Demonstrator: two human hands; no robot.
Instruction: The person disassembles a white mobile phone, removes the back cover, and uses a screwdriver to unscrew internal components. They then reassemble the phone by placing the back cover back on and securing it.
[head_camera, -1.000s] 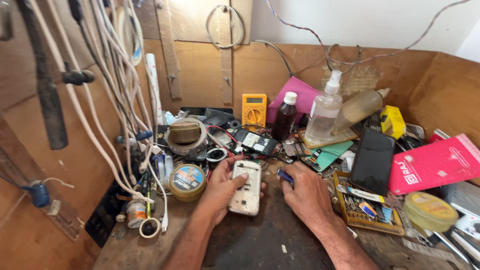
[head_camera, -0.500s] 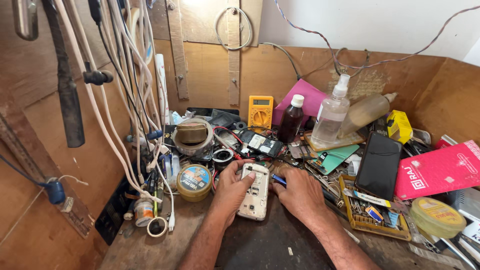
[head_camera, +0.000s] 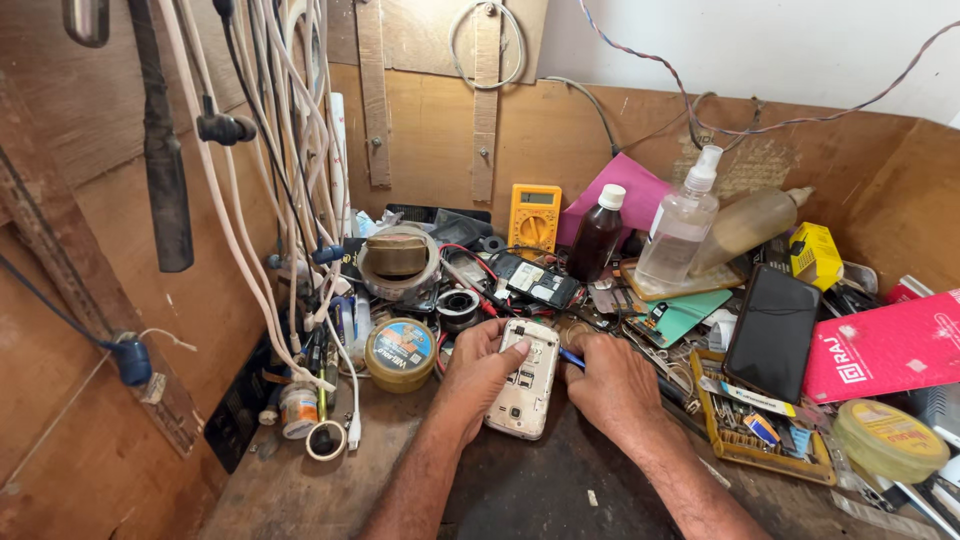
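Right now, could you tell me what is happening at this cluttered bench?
A person steadies a white phone with its back cover off on the dark worktop under the left hand, thumb on its upper part. The right hand holds a blue-handled tool at the phone's right edge. A round tin sits just left, a yellow multimeter behind.

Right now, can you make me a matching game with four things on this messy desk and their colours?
Things:
1. multimeter
2. spray bottle
3. phone under the hands
4. small box

Colours:
A. white
B. orange-yellow with a dial
C. clear
D. bright yellow

Pairs: 1-B, 2-C, 3-A, 4-D
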